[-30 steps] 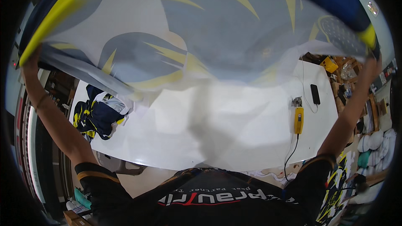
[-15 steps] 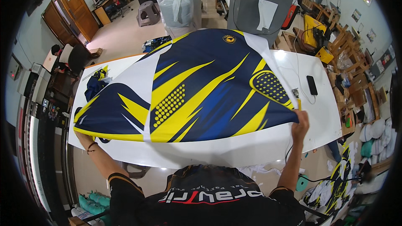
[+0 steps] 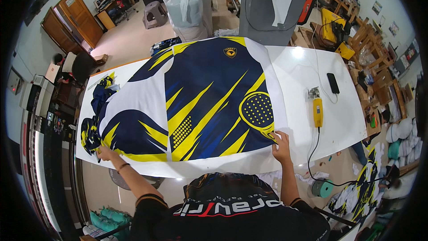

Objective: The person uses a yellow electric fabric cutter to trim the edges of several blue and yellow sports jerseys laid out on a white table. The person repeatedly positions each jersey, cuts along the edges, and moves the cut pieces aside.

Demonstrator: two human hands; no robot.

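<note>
A large printed fabric sheet [image 3: 214,107] lies spread over the white table [image 3: 294,151]. It carries navy and yellow jersey-panel shapes with white gaps, a round badge and a dotted racket figure. At the sheet's near left corner, my left hand [image 3: 105,152] is closed on the fabric edge. My right hand [image 3: 281,147] pinches the near right edge, just below the racket figure. Crumpled navy and yellow fabric pieces [image 3: 91,134] lie at the table's left end, beside my left hand.
Right of the sheet stands a yellow corded power tool [image 3: 317,111] with a metal head; its black cable drops over the near edge. A phone [image 3: 332,83] on a white cable lies farther right. Beyond the table are a grey cabinet [image 3: 263,13] and stuffed white bags [image 3: 187,9].
The sheet has come down from a raised, billowing position to lie flat. My right hand moved left and nearer, uncovering the yellow tool; my left hand moved slightly right and nearer.
</note>
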